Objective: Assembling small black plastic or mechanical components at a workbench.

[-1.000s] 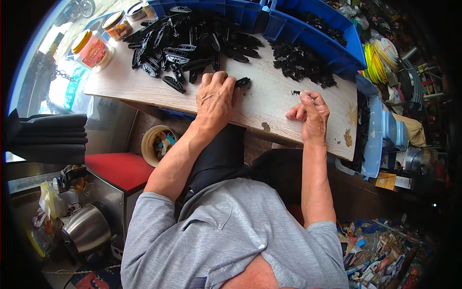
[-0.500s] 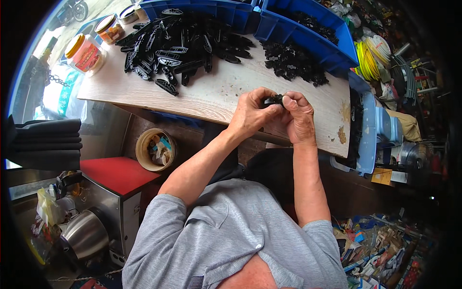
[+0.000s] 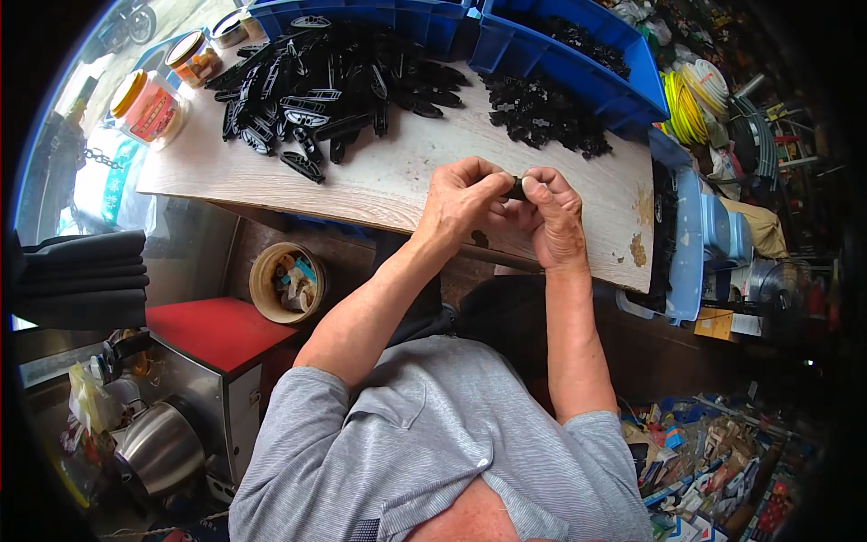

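Over the front edge of the table (image 3: 379, 185), both hands meet at a small black plastic part (image 3: 516, 188), mostly covered by the fingers. My left hand (image 3: 459, 199) pinches it from the left between thumb and forefinger. From the other side, my right hand (image 3: 555, 217) grips it with thumb and bent fingers. Beyond the left hand lies a heap of long black plastic pieces (image 3: 316, 104), some with pale oval outlines. Farther right is a pile of small black parts (image 3: 546, 113). Exactly what shape the held part has cannot be made out.
Blue bins (image 3: 578, 68) stand along the table's far side, one with black parts inside. Two lidded jars (image 3: 153, 113) are at the left. Below sit a bucket (image 3: 287, 282) of scraps and a red-topped cabinet (image 3: 221, 330). A light blue crate (image 3: 688, 244) adjoins the table's right end.
Both hands stay together, with slightly altered finger positions. Less of the black part shows between them now. The whole view has shifted slightly.
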Action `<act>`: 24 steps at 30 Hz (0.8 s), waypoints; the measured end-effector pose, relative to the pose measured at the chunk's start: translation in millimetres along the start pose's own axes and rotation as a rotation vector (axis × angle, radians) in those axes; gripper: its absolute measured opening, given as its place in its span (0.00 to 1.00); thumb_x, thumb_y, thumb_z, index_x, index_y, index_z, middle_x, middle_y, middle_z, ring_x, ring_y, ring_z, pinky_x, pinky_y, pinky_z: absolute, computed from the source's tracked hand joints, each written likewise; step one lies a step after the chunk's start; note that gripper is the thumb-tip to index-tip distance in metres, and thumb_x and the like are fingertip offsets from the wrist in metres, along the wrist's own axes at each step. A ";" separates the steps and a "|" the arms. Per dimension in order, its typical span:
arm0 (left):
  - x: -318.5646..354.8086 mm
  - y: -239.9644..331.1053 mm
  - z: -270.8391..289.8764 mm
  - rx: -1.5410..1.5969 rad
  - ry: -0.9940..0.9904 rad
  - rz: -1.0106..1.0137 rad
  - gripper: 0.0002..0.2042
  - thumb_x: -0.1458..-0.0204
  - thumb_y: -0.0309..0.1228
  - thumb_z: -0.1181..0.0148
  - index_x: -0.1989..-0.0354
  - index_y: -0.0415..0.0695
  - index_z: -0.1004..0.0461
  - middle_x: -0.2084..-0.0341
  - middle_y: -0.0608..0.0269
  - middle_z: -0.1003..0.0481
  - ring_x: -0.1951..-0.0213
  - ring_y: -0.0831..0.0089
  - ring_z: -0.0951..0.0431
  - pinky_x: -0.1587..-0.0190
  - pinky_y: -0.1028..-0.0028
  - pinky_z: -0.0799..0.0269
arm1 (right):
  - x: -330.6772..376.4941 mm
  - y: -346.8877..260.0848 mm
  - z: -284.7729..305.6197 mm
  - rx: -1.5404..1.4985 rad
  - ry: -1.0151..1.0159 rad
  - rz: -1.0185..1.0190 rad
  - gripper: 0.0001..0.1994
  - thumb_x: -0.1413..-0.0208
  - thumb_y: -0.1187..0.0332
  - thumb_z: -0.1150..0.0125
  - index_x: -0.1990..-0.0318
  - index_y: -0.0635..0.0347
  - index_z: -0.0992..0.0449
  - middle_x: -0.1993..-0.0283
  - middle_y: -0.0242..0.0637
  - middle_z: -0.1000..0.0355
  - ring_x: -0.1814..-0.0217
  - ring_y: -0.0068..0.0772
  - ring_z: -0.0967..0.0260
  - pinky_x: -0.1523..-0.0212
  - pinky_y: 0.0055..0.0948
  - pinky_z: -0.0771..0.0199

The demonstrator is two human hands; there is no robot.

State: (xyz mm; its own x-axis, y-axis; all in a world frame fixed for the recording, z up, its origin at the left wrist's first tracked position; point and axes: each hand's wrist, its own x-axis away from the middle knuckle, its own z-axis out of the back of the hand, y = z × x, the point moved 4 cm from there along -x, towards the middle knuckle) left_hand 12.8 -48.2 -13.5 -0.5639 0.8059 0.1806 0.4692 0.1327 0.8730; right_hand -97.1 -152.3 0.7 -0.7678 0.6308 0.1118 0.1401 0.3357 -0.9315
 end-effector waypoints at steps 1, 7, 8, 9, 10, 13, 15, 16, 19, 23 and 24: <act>0.8 0.8 -1.1 0.000 -0.002 0.001 0.07 0.44 0.29 0.38 0.65 0.36 0.23 0.77 0.64 0.24 0.79 0.82 0.26 0.74 0.82 0.27 | 0.0 -1.8 0.4 0.000 0.002 0.001 0.09 0.44 0.66 0.33 0.60 0.58 0.24 0.77 0.25 0.29 0.80 0.17 0.33 0.74 0.16 0.32; 7.1 5.7 -2.0 0.031 0.075 0.022 0.06 0.45 0.27 0.38 0.67 0.36 0.24 0.79 0.64 0.25 0.80 0.81 0.26 0.75 0.81 0.26 | -0.4 -4.7 -0.3 0.229 -0.045 -0.161 0.12 0.42 0.58 0.38 0.69 0.56 0.26 0.79 0.25 0.33 0.84 0.17 0.39 0.81 0.18 0.38; 8.2 4.7 -2.7 0.039 0.052 0.025 0.06 0.45 0.27 0.39 0.67 0.36 0.24 0.78 0.64 0.25 0.80 0.81 0.26 0.75 0.81 0.26 | -0.7 -2.2 1.1 0.257 -0.040 -0.105 0.12 0.43 0.59 0.38 0.72 0.55 0.27 0.80 0.24 0.35 0.85 0.17 0.41 0.82 0.19 0.39; 8.8 3.9 -2.7 0.046 0.030 0.028 0.05 0.45 0.26 0.39 0.67 0.36 0.24 0.78 0.63 0.25 0.79 0.81 0.25 0.75 0.80 0.26 | -0.2 -1.8 -2.0 0.284 -0.036 -0.051 0.14 0.43 0.59 0.39 0.75 0.55 0.29 0.82 0.24 0.38 0.86 0.17 0.42 0.83 0.20 0.39; 8.6 3.6 -2.0 0.045 0.029 0.029 0.05 0.45 0.26 0.39 0.67 0.36 0.24 0.78 0.63 0.25 0.79 0.81 0.25 0.75 0.80 0.26 | 2.0 -4.3 -8.8 0.265 -0.009 0.011 0.15 0.43 0.59 0.39 0.78 0.54 0.31 0.84 0.22 0.41 0.86 0.16 0.44 0.84 0.21 0.39; 7.4 2.8 -2.3 0.052 -0.012 0.029 0.05 0.45 0.26 0.39 0.67 0.36 0.24 0.77 0.63 0.24 0.80 0.81 0.25 0.75 0.81 0.26 | 4.4 -3.4 -7.3 0.272 0.019 0.000 0.15 0.43 0.60 0.40 0.79 0.53 0.33 0.84 0.21 0.43 0.86 0.16 0.44 0.84 0.22 0.38; 5.2 2.3 -4.3 -0.005 -0.074 -0.017 0.07 0.43 0.28 0.39 0.66 0.36 0.23 0.76 0.65 0.24 0.77 0.81 0.24 0.73 0.79 0.26 | 6.4 -5.2 -3.2 0.255 0.028 -0.020 0.14 0.43 0.60 0.41 0.78 0.52 0.33 0.85 0.22 0.44 0.86 0.18 0.43 0.84 0.24 0.35; 2.4 0.7 -4.0 -0.006 -0.078 -0.020 0.07 0.43 0.28 0.39 0.66 0.36 0.23 0.76 0.65 0.24 0.77 0.81 0.24 0.73 0.79 0.26 | 7.1 -6.3 -0.3 0.239 0.037 -0.041 0.14 0.43 0.60 0.41 0.78 0.52 0.33 0.87 0.23 0.45 0.87 0.21 0.42 0.83 0.26 0.32; -10.6 7.6 -2.9 -0.284 -0.032 -0.235 0.07 0.44 0.29 0.38 0.62 0.39 0.21 0.76 0.65 0.24 0.73 0.77 0.22 0.72 0.76 0.27 | 8.5 -7.7 11.2 0.058 0.150 -0.064 0.12 0.43 0.60 0.42 0.76 0.52 0.31 0.89 0.26 0.45 0.86 0.28 0.37 0.80 0.36 0.23; -32.1 27.4 -17.9 -0.957 0.202 -0.782 0.10 0.50 0.29 0.36 0.59 0.49 0.18 0.70 0.59 0.22 0.65 0.63 0.24 0.63 0.69 0.29 | 2.2 -21.5 67.5 0.030 0.342 -0.025 0.16 0.42 0.53 0.42 0.71 0.55 0.32 0.90 0.29 0.44 0.84 0.34 0.31 0.68 0.54 0.16; -40.6 26.7 -27.9 -1.132 0.203 -0.834 0.09 0.51 0.29 0.37 0.61 0.49 0.19 0.70 0.59 0.23 0.64 0.61 0.25 0.62 0.67 0.29 | 2.6 -32.5 80.2 0.013 0.457 0.003 0.16 0.42 0.53 0.43 0.70 0.56 0.33 0.90 0.29 0.45 0.83 0.34 0.31 0.68 0.55 0.16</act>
State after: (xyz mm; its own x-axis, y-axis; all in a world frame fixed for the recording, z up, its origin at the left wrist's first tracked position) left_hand 29.2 -93.5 15.1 -0.5326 0.6136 -0.5830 -0.7782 -0.0842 0.6223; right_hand -153.7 -217.7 3.6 -0.4122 0.8768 0.2478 0.1316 0.3265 -0.9360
